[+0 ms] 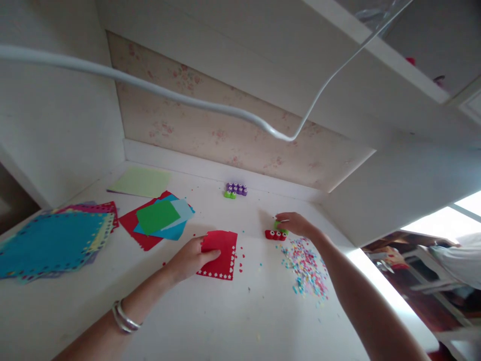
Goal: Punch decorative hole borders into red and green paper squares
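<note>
A red paper card (224,250) with star and heart holes along its bottom and right edges lies on the white table (210,321). Its left side is pinched by my left hand (193,258), thumb on top. Small red cut-outs lie just right of the card. Farther right, my right hand (295,223) has its curled fingers over a light green punch (278,225), partly hidden by them. Touching or close to that hand is a row of red punches (275,234) with white round tops.
Purple punches (237,188) and green ones (230,194) stand near the back wall. Colourful confetti (306,268) is heaped at the right. Left are coloured sheets (158,218), pale green paper (141,181) and a blue punched stack (56,243). A white cable (180,98) hangs across the top.
</note>
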`<state>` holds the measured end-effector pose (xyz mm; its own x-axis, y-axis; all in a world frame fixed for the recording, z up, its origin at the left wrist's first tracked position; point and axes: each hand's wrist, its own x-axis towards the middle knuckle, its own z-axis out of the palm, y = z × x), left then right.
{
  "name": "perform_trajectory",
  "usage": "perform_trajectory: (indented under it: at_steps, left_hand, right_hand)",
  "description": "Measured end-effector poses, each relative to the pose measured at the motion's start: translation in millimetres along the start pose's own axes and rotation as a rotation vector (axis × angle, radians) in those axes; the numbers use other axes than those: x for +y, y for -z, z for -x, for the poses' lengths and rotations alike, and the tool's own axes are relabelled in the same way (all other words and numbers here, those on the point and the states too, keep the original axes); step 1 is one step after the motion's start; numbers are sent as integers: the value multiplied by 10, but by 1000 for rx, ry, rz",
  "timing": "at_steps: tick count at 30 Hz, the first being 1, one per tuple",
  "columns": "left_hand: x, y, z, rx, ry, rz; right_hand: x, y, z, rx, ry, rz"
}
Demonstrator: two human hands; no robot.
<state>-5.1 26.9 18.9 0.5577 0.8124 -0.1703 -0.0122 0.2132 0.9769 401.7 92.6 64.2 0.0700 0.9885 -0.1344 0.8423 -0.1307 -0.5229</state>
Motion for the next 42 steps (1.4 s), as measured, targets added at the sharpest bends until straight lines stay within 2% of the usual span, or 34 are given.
perform_trajectory:
  at_steps: [5,10,15,18,25,28,31,34,42]
  left_hand:
    - [34,2,10,-28,14,9]
    - [42,3,12,-21,19,33]
    - [-3,5,-10,-14,-4,29]
    - [-18,7,-17,-7,-19,35]
    - [-36,10,-17,32,-13,63]
    - [-44,11,-28,39,-6,95]
    - [-19,20,-41,53,-2,116]
    - [27,42,-52,89,0,148]
    - [45,63,-57,103,16,171]
  right_hand:
    - [-17,-15,-6,-92,35,105]
    - [-58,26,38,-131,39,178]
    - [-146,60,-96,25,44,291]
    - [-318,-89,-252,98,80,342]
    - [-981,-919,-707,115,280,318]
    - [-1189,-1133,-918,141,317,325]
    - [-1283,-1187,-1068,142,319,350]
    - [-1300,-1153,-1131,129,301,380]
    - [-1278,-1096,-1024,75,254,382]
